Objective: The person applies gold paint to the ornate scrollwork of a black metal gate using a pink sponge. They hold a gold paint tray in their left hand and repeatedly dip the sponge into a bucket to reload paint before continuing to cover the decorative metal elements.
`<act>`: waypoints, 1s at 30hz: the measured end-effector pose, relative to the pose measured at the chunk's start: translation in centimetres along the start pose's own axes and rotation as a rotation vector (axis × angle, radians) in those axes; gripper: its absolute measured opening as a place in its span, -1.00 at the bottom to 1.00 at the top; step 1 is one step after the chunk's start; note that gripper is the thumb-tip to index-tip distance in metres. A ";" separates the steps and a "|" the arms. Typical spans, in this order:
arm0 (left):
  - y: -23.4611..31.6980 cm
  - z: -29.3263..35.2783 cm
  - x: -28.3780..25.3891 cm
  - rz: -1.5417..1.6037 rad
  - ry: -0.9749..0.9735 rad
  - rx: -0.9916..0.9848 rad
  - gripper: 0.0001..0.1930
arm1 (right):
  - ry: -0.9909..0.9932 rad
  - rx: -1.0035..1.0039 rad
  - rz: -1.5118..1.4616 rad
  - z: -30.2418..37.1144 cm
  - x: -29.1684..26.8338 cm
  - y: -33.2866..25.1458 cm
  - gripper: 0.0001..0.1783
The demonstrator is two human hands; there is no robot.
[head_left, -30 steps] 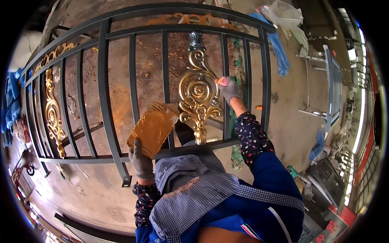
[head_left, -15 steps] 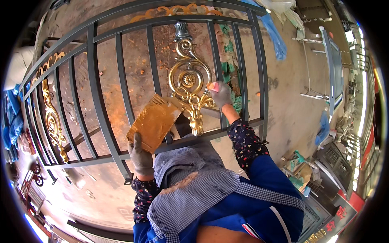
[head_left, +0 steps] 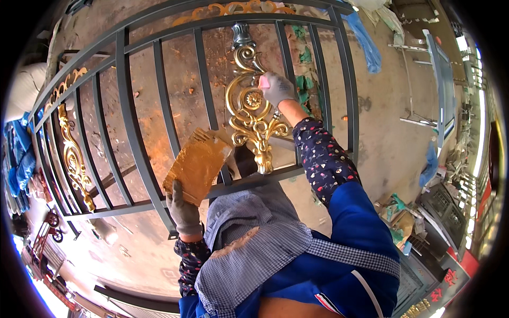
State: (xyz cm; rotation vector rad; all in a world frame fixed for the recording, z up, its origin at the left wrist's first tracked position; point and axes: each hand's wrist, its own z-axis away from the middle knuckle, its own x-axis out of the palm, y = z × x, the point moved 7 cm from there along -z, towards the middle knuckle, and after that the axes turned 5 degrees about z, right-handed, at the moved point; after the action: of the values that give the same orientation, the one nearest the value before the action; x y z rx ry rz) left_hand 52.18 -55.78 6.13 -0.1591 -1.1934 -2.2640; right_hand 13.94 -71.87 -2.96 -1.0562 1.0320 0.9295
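My gloved left hand (head_left: 184,209) grips the lower left edge of a flat, gold-coated board (head_left: 196,167), perhaps cardboard. It tilts in front of the railing's lower bars. My gloved right hand (head_left: 279,89) is closed on a small pink pad (head_left: 264,81), possibly a sponge, mostly hidden by the fingers. The pad is at the upper right of a scrollwork ornament (head_left: 261,130) set among the bars of a dark grey metal railing (head_left: 128,106). The ornament is gold over much of its surface, with darker grey at the top collar and upper right curls.
A second gold ornament (head_left: 75,159) is in the railing's left part. Orange-gold scrolls (head_left: 233,9) line the top rail. Blue plastic (head_left: 366,45) lies beyond the right end, and a grey metal panel (head_left: 444,90) stands farther right. Blue cloth (head_left: 21,148) is at the far left.
My right hand has moved up and slightly left, from the ornament's lower right curls to its upper right. My left hand still holds the board in nearly the same place.
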 end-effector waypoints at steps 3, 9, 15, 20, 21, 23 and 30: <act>0.6 0.2 -1.5 -0.534 -0.037 0.272 -0.54 | -0.013 0.098 -0.003 1.3 0.5 0.9 -0.73; -1.0 -0.4 -2.2 0.104 0.034 -0.035 -0.53 | -0.057 0.013 -0.040 6.4 -0.4 0.9 -0.72; 0.1 -0.7 -1.9 -0.022 0.056 0.045 -0.52 | 0.111 0.075 -0.095 -0.4 0.5 1.4 -0.78; -0.4 -0.4 -3.1 0.035 0.089 0.027 -0.54 | 0.020 0.060 -0.039 3.3 0.2 1.2 -0.77; -0.3 -0.3 -3.1 0.018 0.086 0.028 -0.54 | -0.038 0.067 -0.021 3.8 0.5 1.7 -0.77; -0.6 -0.3 -2.7 0.092 0.091 0.014 -0.54 | -0.018 0.055 -0.028 2.7 0.7 1.8 -0.73; -1.1 -0.6 -3.8 -0.124 0.068 0.067 -0.56 | -0.042 -0.084 -0.050 -0.4 1.9 -6.6 -0.78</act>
State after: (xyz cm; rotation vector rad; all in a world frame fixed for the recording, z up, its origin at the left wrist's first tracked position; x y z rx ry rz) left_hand 54.83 -54.21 3.66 0.0185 -1.2729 -2.3121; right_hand 20.60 -73.58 -3.34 -1.1228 0.9343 0.9575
